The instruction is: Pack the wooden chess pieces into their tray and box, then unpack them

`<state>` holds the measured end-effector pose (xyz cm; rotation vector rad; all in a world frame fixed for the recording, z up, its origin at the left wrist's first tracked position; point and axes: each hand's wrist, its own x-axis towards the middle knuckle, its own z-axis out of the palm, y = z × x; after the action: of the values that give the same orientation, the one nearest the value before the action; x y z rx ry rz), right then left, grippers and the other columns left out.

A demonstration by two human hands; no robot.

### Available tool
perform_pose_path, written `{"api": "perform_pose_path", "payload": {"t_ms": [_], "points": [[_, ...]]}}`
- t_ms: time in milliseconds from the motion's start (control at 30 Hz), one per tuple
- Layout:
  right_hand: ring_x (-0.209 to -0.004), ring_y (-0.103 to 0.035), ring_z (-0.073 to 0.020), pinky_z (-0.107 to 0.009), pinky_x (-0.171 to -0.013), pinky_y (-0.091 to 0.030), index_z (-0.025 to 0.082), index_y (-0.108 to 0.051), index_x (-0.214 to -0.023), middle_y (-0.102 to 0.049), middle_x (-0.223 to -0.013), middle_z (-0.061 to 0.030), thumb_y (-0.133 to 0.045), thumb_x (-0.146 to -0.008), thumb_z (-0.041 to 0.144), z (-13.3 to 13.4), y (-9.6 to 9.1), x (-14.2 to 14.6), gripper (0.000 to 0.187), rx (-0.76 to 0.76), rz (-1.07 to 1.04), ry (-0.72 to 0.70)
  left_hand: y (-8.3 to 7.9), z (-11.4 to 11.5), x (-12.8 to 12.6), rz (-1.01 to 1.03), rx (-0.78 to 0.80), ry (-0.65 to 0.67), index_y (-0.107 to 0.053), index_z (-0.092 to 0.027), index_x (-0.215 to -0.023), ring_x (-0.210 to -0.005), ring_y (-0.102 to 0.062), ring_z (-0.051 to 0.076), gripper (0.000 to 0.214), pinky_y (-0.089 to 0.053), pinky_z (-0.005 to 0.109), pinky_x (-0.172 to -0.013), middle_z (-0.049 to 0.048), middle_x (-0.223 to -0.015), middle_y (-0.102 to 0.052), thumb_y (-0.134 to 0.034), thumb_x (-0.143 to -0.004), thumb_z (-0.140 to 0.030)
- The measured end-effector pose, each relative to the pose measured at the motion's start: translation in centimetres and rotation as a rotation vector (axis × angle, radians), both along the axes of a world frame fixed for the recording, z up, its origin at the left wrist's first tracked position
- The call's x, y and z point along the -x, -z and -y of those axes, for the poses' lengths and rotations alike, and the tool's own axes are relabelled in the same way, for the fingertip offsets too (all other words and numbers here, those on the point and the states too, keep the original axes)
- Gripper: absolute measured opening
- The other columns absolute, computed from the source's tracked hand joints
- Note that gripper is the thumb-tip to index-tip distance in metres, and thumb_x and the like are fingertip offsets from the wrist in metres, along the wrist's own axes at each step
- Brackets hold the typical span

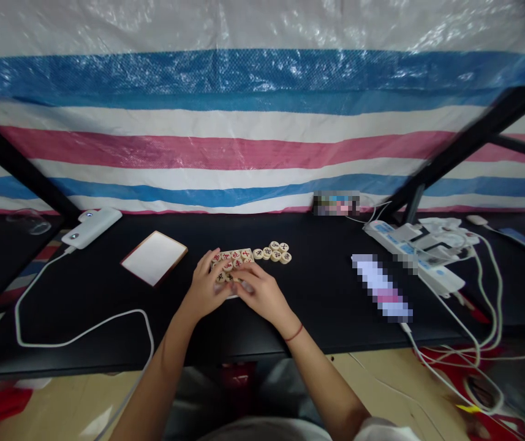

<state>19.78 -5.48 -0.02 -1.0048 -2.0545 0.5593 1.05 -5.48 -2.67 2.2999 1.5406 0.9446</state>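
A small pale box [252, 250] holds rows of round wooden Chinese chess pieces [236, 255]; red characters mark the far rows and dark ones the near row. Around the box's left side is my left hand [207, 289], its fingers over the left edge and its thumb by the near row. My right hand [262, 295] reaches over the near right part, thumb and fingers pinched on a piece at the near row, mostly hidden by the fingers. Touching the box's right side, several loose Chinese chess pieces [275, 253] with dark characters lie on the black table [317, 294].
A wood-edged white lid-like panel [155, 257] lies to the left. Farther left is a white power bank [92, 228] with a cable. To the right are a phone [381, 288], a power strip [421, 257] and tangled white cables [483, 306]. A striped plastic sheet [244, 147] hangs behind.
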Motion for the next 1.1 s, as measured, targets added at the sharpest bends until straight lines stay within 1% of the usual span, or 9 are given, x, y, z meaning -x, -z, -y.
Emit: {"api": "perform_pose_path", "payload": {"t_ms": [67,167,267,367,533,767,867,1000,1100], "points": [[-0.096,-0.064,-0.0175,-0.032,-0.089,-0.052,0.023,-0.066,-0.103,-0.065,-0.107,-0.0063,-0.053,-0.088,0.013,0.0,0.0,0.2,0.022,0.009,0.088,-0.029,0.5,-0.1,0.1,0.021,0.036,0.020,-0.048,-0.023,-0.133,-0.140,-0.030,0.031,0.049,-0.031,0.052,-0.113,0.0123,-0.150,-0.032,-0.058,-0.085,-0.028],[-0.095,-0.064,-0.0174,-0.031,-0.089,-0.051,0.021,-0.065,-0.099,-0.068,-0.102,-0.0055,-0.055,-0.086,0.010,-0.3,-0.1,0.4,0.020,0.049,0.174,-0.030,1.1,-0.2,0.3,0.030,0.057,0.037,-0.045,-0.020,-0.136,-0.141,-0.027,0.032,0.051,-0.030,0.053,-0.114,0.0144,-0.151,-0.031,-0.055,-0.086,-0.025],[-0.092,-0.064,-0.0165,-0.029,-0.085,-0.050,0.020,-0.065,-0.094,-0.068,-0.097,-0.0043,-0.057,-0.084,0.009,-0.8,-0.3,0.6,0.017,0.086,0.245,-0.033,1.4,-0.3,0.4,0.033,0.053,0.035,-0.044,-0.020,-0.136,-0.143,-0.026,0.032,0.050,-0.029,0.053,-0.114,0.0145,-0.152,-0.031,-0.052,-0.087,-0.024],[-0.092,-0.064,-0.0159,-0.027,-0.083,-0.049,0.021,-0.065,-0.093,-0.068,-0.099,-0.0042,-0.057,-0.084,0.009,-1.1,-0.5,0.8,0.017,0.094,0.308,-0.032,1.6,-0.4,0.4,0.028,0.057,0.033,-0.043,-0.021,-0.137,-0.143,-0.025,0.032,0.052,-0.029,0.054,-0.114,0.0137,-0.152,-0.032,-0.051,-0.086,-0.022],[-0.091,-0.063,-0.0156,-0.025,-0.080,-0.049,0.020,-0.064,-0.099,-0.065,-0.105,-0.0046,-0.057,-0.083,0.009,-1.3,-0.6,1.0,0.021,0.087,0.357,-0.024,1.8,-0.4,0.3,0.004,0.047,0.027,-0.044,-0.020,-0.137,-0.143,-0.026,0.031,0.053,-0.029,0.054,-0.113,0.0137,-0.152,-0.034,-0.048,-0.084,-0.017],[-0.085,-0.064,-0.0158,-0.025,-0.071,-0.049,0.019,-0.064,-0.097,-0.064,-0.105,-0.0059,-0.057,-0.084,0.010,-1.5,-1.3,1.3,0.018,0.081,0.437,-0.029,1.8,-0.3,0.3,-0.011,0.062,0.020,-0.043,-0.022,-0.138,-0.143,-0.025,0.031,0.055,-0.031,0.054,-0.111,0.0133,-0.152,-0.033,-0.048,-0.083,-0.016],[-0.084,-0.063,-0.0159,-0.025,-0.068,-0.049,0.019,-0.064,-0.097,-0.063,-0.109,-0.0073,-0.057,-0.085,0.011,-1.6,-1.2,1.4,0.016,0.062,0.444,-0.035,1.8,-0.4,0.4,-0.018,0.064,0.023,-0.044,-0.021,-0.137,-0.144,-0.024,0.031,0.055,-0.031,0.054,-0.112,0.0133,-0.153,-0.033,-0.048,-0.083,-0.016],[-0.085,-0.063,-0.0157,-0.026,-0.070,-0.049,0.019,-0.064,-0.097,-0.061,-0.108,-0.0074,-0.057,-0.085,0.012,-1.8,-0.6,1.4,0.015,0.041,0.435,-0.035,1.8,-0.4,0.3,-0.025,0.060,0.023,-0.044,-0.018,-0.137,-0.144,-0.024,0.031,0.055,-0.031,0.053,-0.112,0.0147,-0.152,-0.033,-0.048,-0.082,-0.015],[-0.089,-0.062,-0.0170,-0.027,-0.074,-0.049,0.019,-0.063,-0.101,-0.061,-0.107,-0.0078,-0.058,-0.086,0.014,-1.8,-0.6,1.3,0.017,0.026,0.455,-0.027,1.8,-0.4,0.3,-0.024,0.064,0.019,-0.044,-0.020,-0.137,-0.143,-0.025,0.031,0.056,-0.030,0.054,-0.112,0.0126,-0.153,-0.032,-0.048,-0.082,-0.016]]}}
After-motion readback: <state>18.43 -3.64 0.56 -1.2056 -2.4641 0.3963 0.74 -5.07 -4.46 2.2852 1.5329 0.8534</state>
